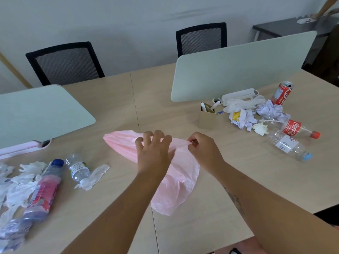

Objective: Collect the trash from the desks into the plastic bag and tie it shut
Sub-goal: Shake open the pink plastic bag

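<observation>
A thin pink plastic bag point(176, 187) lies crumpled on the wooden desk point(113, 105) in the middle. My right hand point(205, 151) pinches the bag's edge between thumb and fingers. My left hand point(156, 151) rests on the bag with fingers curled into its film. At the left lie several white gloves point(22, 182), a pink-labelled bottle point(44, 191) and a small clear bottle point(78, 168). At the right lie crumpled papers point(244, 118), a red cola can point(281, 93), a cola bottle point(293, 128) and a clear bottle point(288, 146).
Two pale divider panels point(238, 70) stand on the desk, left and right. A cardboard pen holder point(208, 115) and a white power strip point(240, 94) sit by the right pile. Two black mesh chairs point(66, 63) stand behind. Another person's arm point(324, 8) shows top right.
</observation>
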The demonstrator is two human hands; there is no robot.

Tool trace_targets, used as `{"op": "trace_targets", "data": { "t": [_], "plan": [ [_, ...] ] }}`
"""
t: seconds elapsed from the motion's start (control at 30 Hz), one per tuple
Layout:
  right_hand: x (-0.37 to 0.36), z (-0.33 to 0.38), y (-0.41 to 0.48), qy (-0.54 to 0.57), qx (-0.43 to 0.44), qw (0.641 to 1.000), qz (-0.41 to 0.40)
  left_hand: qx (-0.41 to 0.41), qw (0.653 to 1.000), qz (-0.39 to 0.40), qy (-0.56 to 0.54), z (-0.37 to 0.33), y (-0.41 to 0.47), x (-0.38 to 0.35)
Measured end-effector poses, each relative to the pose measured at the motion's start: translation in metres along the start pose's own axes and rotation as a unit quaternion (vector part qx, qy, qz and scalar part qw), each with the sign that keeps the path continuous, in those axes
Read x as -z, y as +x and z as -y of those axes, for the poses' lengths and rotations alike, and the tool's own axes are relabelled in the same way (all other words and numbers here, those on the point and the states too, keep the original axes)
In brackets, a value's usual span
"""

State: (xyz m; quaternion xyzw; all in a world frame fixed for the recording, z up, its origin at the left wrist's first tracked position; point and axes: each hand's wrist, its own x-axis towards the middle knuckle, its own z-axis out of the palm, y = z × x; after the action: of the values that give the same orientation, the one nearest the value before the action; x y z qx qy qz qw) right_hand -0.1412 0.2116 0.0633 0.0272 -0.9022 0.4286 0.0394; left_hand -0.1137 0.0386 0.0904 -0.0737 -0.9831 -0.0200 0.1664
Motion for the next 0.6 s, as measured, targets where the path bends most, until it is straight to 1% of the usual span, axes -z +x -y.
{"op": "trace_targets", "data": {
  "t": [0.07,0.17,0.23,0.3,0.37,0.43,0.5,0.53,0.57,0.6],
  "plan": [
    [0.004,0.000,0.001,-0.031,0.018,0.999,0.002,0.002,0.999,-0.031,-0.041,0.010,0.008,0.004],
    [0.010,-0.003,0.005,-0.130,0.043,0.990,-0.021,0.041,0.987,-0.054,-0.147,0.024,0.017,0.028],
    [0.011,-0.008,0.009,-0.173,0.031,0.984,-0.038,0.097,0.977,-0.053,-0.183,0.038,0.024,0.045],
    [0.013,-0.016,0.013,-0.187,0.008,0.981,-0.059,0.133,0.968,-0.077,-0.201,0.060,0.027,0.057],
    [0.013,-0.022,0.019,-0.150,0.003,0.986,-0.070,0.166,0.950,-0.097,-0.246,0.080,0.027,0.065],
    [0.010,-0.014,0.023,-0.038,0.006,0.998,-0.050,0.175,0.937,-0.074,-0.292,0.088,0.023,0.070],
    [0.004,0.009,0.021,0.086,0.000,0.996,-0.015,0.175,0.935,-0.057,-0.304,0.087,0.018,0.070],
    [0.000,0.022,0.020,0.128,0.009,0.992,0.004,0.175,0.933,-0.061,-0.307,0.085,0.017,0.070],
    [-0.005,0.033,0.018,0.145,0.024,0.989,0.028,0.178,0.932,-0.064,-0.310,0.082,0.016,0.070],
    [-0.012,0.039,0.017,0.138,0.041,0.988,0.053,0.177,0.931,-0.065,-0.314,0.081,0.015,0.070]
  ]
}}
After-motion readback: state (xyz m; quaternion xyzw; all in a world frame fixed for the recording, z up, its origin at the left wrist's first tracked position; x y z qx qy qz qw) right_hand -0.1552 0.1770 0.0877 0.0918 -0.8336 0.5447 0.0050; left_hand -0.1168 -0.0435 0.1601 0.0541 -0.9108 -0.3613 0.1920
